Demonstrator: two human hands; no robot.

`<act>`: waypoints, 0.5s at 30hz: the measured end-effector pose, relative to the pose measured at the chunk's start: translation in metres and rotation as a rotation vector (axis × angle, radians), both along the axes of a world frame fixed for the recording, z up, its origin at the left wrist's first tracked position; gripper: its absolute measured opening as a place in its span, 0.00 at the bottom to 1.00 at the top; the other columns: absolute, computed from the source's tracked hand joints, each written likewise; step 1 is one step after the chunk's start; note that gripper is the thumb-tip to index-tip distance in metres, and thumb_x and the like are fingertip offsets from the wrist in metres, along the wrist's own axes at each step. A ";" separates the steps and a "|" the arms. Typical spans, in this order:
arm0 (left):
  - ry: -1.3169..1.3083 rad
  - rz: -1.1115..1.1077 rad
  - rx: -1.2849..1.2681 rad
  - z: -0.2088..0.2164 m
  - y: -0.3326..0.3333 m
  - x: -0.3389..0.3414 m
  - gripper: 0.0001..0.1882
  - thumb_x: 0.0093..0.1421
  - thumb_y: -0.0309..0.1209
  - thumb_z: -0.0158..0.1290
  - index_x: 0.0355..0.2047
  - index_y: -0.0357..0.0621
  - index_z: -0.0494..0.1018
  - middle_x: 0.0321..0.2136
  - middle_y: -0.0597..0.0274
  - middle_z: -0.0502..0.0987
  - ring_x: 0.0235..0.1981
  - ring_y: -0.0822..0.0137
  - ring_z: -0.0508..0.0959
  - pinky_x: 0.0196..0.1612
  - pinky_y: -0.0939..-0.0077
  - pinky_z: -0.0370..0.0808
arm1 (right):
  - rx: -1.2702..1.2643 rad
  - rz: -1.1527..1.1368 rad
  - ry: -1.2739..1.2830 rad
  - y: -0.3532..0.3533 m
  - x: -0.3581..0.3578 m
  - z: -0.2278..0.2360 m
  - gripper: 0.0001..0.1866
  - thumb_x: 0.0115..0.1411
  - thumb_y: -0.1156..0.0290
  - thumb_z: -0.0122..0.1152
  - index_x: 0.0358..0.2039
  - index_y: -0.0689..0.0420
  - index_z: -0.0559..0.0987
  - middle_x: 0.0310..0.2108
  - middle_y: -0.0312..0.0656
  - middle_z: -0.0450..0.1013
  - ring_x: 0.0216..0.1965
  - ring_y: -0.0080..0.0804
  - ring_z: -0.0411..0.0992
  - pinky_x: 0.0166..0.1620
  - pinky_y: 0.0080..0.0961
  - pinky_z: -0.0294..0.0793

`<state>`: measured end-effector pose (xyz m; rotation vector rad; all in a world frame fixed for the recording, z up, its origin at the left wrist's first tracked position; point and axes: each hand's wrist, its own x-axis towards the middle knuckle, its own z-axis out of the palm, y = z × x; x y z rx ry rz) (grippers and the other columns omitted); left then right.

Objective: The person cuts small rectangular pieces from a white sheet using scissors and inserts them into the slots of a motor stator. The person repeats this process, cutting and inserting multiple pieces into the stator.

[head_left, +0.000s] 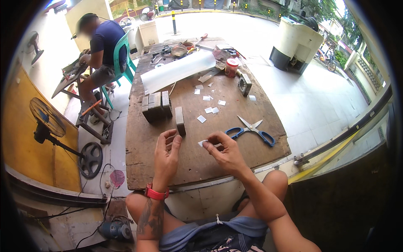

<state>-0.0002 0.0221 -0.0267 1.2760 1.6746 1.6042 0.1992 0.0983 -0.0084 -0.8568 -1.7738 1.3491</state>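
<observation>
My right hand (226, 152) pinches a small white square piece (202, 143) between thumb and fingertips above the near part of the wooden table (145, 157). My left hand (167, 152) is held with its fingers curved and apart, nothing visible in them. Just beyond it stands a narrow rectangular metal block (180, 120). A row of similar blocks (156, 108) sits farther left. Several loose white squares (202, 119) lie scattered in the middle. To the right of my right hand, blue-handled scissors (252, 127) lie with their blades spread.
A roll of whitish sheet (180, 70) lies across the table's far half. Near it stand a red and white tub (231, 67) and another metal block (244, 84); tools clutter the far end. A person (105, 46) sits working at far left, beyond a floor fan (48, 122).
</observation>
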 end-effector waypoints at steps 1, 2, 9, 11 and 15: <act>0.080 0.019 -0.088 -0.003 0.008 -0.004 0.29 0.75 0.50 0.50 0.61 0.35 0.71 0.56 0.50 0.76 0.57 0.64 0.75 0.60 0.66 0.73 | -0.011 -0.027 0.010 0.003 0.002 -0.001 0.09 0.69 0.70 0.66 0.45 0.61 0.81 0.32 0.35 0.79 0.34 0.19 0.76 0.39 0.19 0.77; 0.193 0.049 -0.092 -0.007 0.019 -0.007 0.30 0.75 0.51 0.49 0.61 0.34 0.70 0.57 0.50 0.75 0.58 0.63 0.74 0.61 0.65 0.72 | -0.035 -0.063 0.001 0.005 0.003 -0.002 0.08 0.70 0.71 0.65 0.46 0.60 0.81 0.32 0.33 0.78 0.34 0.18 0.76 0.39 0.18 0.77; -0.701 -0.160 0.109 -0.020 0.055 -0.015 0.31 0.76 0.53 0.44 0.63 0.36 0.69 0.62 0.42 0.73 0.68 0.46 0.68 0.71 0.55 0.64 | 0.220 -0.047 0.044 0.006 -0.001 -0.003 0.16 0.65 0.75 0.69 0.53 0.58 0.82 0.34 0.37 0.79 0.34 0.22 0.78 0.40 0.23 0.78; -1.026 -0.331 0.257 -0.012 0.034 -0.020 0.31 0.76 0.53 0.40 0.61 0.37 0.70 0.62 0.41 0.73 0.69 0.43 0.68 0.71 0.47 0.66 | 0.516 -0.074 -0.017 0.003 -0.007 -0.001 0.18 0.63 0.74 0.70 0.53 0.57 0.81 0.36 0.41 0.79 0.37 0.32 0.79 0.41 0.27 0.79; -1.234 -0.309 0.327 0.003 -0.005 -0.006 0.34 0.74 0.56 0.39 0.63 0.37 0.68 0.66 0.39 0.69 0.70 0.39 0.66 0.71 0.36 0.65 | 0.903 -0.111 -0.108 -0.003 -0.019 0.005 0.17 0.58 0.74 0.72 0.49 0.56 0.81 0.37 0.43 0.78 0.37 0.43 0.78 0.41 0.33 0.79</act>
